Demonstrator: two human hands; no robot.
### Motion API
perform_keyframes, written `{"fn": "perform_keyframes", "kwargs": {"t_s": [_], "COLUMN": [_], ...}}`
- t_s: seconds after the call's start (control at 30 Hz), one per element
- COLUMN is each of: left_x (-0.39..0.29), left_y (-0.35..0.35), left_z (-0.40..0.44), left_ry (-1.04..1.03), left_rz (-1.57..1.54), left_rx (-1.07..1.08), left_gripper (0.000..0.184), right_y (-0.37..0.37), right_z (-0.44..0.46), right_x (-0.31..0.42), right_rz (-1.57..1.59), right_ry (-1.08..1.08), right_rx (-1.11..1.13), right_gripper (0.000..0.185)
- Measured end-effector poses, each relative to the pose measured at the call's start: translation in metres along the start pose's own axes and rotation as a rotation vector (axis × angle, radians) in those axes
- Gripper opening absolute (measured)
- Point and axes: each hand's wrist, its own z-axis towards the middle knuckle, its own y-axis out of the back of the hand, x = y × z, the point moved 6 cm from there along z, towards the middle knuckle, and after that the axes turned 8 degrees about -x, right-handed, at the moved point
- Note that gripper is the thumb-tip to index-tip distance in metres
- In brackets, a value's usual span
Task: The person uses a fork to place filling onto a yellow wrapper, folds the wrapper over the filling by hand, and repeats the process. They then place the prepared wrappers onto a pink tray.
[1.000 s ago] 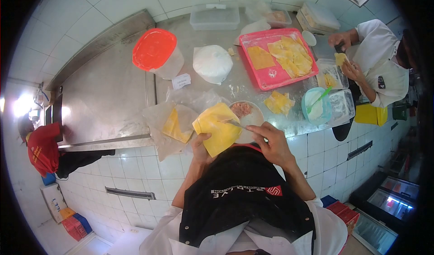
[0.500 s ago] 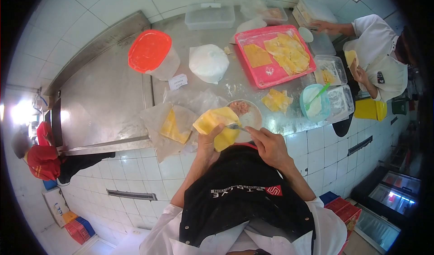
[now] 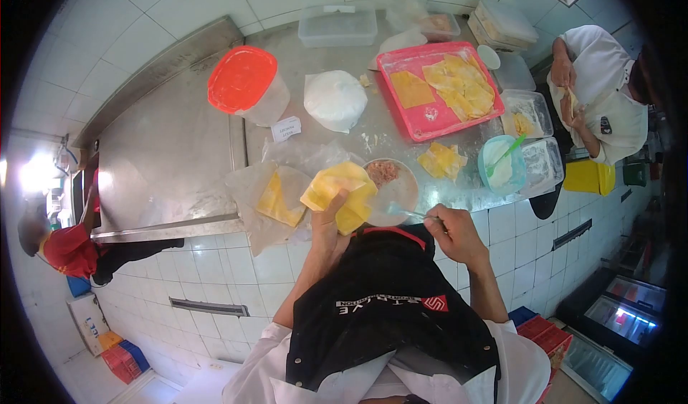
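Observation:
My left hand (image 3: 327,225) is closed on a yellow dough wrapper (image 3: 342,185), its thumb lying over the front of the sheet. In my closed right hand (image 3: 456,235) is a spoon-like metal utensil (image 3: 408,212), its head blurred and pointing left over the plate. The round plate (image 3: 405,192) carries a mound of pinkish minced filling (image 3: 382,172) and sits partly behind the wrapper. Left of my left hand, a stack of yellow wrappers (image 3: 278,202) lies in a clear plastic bag (image 3: 251,189).
A pink tray (image 3: 408,128) holds yellow sheets. Nearby are a loose yellow piece (image 3: 441,161), a light-blue bowl (image 3: 502,162) with a green spoon, a red-lidded tub (image 3: 244,80) and a white bag (image 3: 335,101). A co-worker (image 3: 598,81) stands at right, another person (image 3: 72,246) at left.
My right hand has drawn the utensil off the wrapper, moving right and slightly down. The left hand still holds the wrapper. The co-worker at right has brought both hands together.

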Motion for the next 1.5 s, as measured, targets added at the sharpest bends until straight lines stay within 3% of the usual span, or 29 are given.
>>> {"fn": "perform_keyframes", "kwargs": {"t_s": [0.07, 0.23, 0.3, 0.4, 0.5, 0.6, 0.7, 0.83, 0.9, 1.0, 1.17, 1.33, 1.5], "left_x": [-0.002, 0.006, 0.013, 0.023, 0.027, 0.028, 0.025, 0.014, 0.007, -0.005, -0.014, -0.022, -0.021], "left_y": [0.005, 0.000, -0.001, 0.002, 0.012, 0.018, 0.035, 0.049, 0.057, 0.059, 0.078, 0.081, 0.085], "left_z": [0.003, 0.002, 0.001, 0.001, 0.006, 0.009, 0.023, 0.027, 0.031, 0.025, 0.029, 0.027, 0.032], "left_ry": [-0.038, -0.121, -0.112, -0.059, 0.028, 0.147, 0.035, 0.006, -0.018, -0.036, -0.084, -0.114, -0.089], "left_rz": [0.051, 0.190, 0.227, 0.224, 0.126, 0.019, 0.086, 0.114, 0.090, 0.047, 0.032, 0.016, 0.056], "left_rx": [-0.025, -0.030, 0.009, 0.050, 0.019, -0.019, -0.032, -0.091, -0.070, -0.071, -0.130, -0.132, -0.131], "left_gripper": [0.052, 0.053, 0.053, 0.048, 0.045, 0.052, 0.061, 0.067, 0.067, 0.067, 0.062, 0.059, 0.059], "right_y": [0.003, -0.016, -0.034, -0.057, -0.060, -0.055, -0.018, 0.040, 0.071, 0.082, 0.023, -0.032, -0.070], "right_z": [-0.002, 0.032, 0.051, 0.070, 0.073, 0.085, 0.111, 0.174, 0.179, 0.173, 0.096, 0.027, 0.011], "right_x": [-0.013, 0.029, 0.047, 0.049, 0.048, 0.027, 0.013, -0.060, -0.066, -0.081, -0.074, -0.064, -0.060], "right_rz": [0.020, -0.029, 0.128, -0.102, -0.135, 0.130, 0.095, -0.037, -0.352, -0.295, -0.246, -0.237, -0.358], "right_ry": [-0.058, 0.108, 0.137, 0.407, 0.450, 0.175, 0.046, 0.034, 0.184, -0.173, -0.013, 0.097, -0.072], "right_rx": [0.014, -0.173, -0.273, -0.352, -0.308, -0.189, -0.171, -0.434, -0.696, -0.482, -0.170, -0.038, 0.058], "right_gripper": [0.024, 0.027, 0.028, 0.030, 0.025, 0.021, 0.024, 0.023, 0.020, 0.028, 0.028, 0.036, 0.040]}}
